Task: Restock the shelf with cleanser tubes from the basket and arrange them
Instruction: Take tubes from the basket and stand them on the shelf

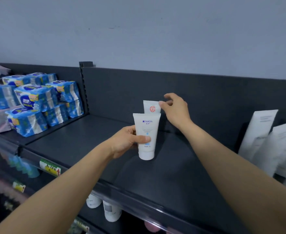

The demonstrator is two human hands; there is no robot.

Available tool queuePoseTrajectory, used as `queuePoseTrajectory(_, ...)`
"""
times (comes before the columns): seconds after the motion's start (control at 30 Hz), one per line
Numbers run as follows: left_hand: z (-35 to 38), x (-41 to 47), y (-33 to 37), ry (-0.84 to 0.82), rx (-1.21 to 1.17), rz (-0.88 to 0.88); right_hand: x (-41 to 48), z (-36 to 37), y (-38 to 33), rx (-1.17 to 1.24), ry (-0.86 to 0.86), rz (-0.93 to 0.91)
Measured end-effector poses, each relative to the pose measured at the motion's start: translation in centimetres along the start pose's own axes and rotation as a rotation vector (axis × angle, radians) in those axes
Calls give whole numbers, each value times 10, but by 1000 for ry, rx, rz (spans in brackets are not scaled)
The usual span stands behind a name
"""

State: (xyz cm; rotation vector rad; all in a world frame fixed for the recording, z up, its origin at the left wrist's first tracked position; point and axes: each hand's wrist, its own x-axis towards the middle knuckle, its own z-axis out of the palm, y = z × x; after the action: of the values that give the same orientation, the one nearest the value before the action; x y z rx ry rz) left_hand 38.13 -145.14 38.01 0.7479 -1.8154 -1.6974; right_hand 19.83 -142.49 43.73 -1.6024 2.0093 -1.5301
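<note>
Dark shelf [71, 141], rear tube [152, 107] half hidden behind front tube [146, 129]

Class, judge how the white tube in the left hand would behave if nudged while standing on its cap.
Probably tippy: the tube stands tall on a narrow cap, widening upward. Likely light: the left hand alone holds it. Its smooth plastic may slide on the shelf.
</note>
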Motion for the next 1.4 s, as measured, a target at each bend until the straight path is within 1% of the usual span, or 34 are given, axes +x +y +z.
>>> queuePoseTrajectory(0.2, 66, 30, 4, -137, 44, -29, -15, -65, -10, -42, 214, -58)
queuePoseTrajectory(0.3, 102, 45, 1, -154, 82, -18, -30, -92, -12, -52, 326, -51)
queuePoseTrajectory(0.4, 124, 55, 1, -102, 112, 15, -48, -110, -9, -117, 353, -24)
queuePoseTrajectory(0.53, 129, 52, 4, 0, 180, 21, -69, -116, -8, -154, 339, 18)
queuePoseTrajectory(0.63, 117, 31, 8, 118, 322, 49, -82, -101, -22, -141, 305, 6)
queuePoseTrajectory(0.7, 98, 6, 15, 155, 342, 99, -91, -79, -38, -96, 263, -35)
queuePoseTrajectory(0.83, 32, -72, 24, 216, 395, 173, -114, -4, -89, 9, 118, -139)
queuePoseTrajectory(0.9, -13, -121, 15, 290, 431, 147, -133, 46, -117, 79, 28, -178)
queuePoseTrajectory(0.97, -60, -172, -4, 382, 444, 39, -159, 100, -141, 127, -76, -208)
queuePoseTrajectory(1.03, -106, -224, -31, 463, 460, -121, -192, 155, -159, 148, -217, -226)
queuePoseTrajectory(1.17, -173, -321, -102, 600, 541, -429, -263, 259, -164, 19, -575, -206)
queuePoseTrajectory(1.27, -196, -375, -157, 644, 524, -588, -310, 320, -144, -102, -801, -176)
queuePoseTrajectory(1.4, -203, -412, -217, 656, 507, -725, -363, 374, -105, -265, -1022, -110)
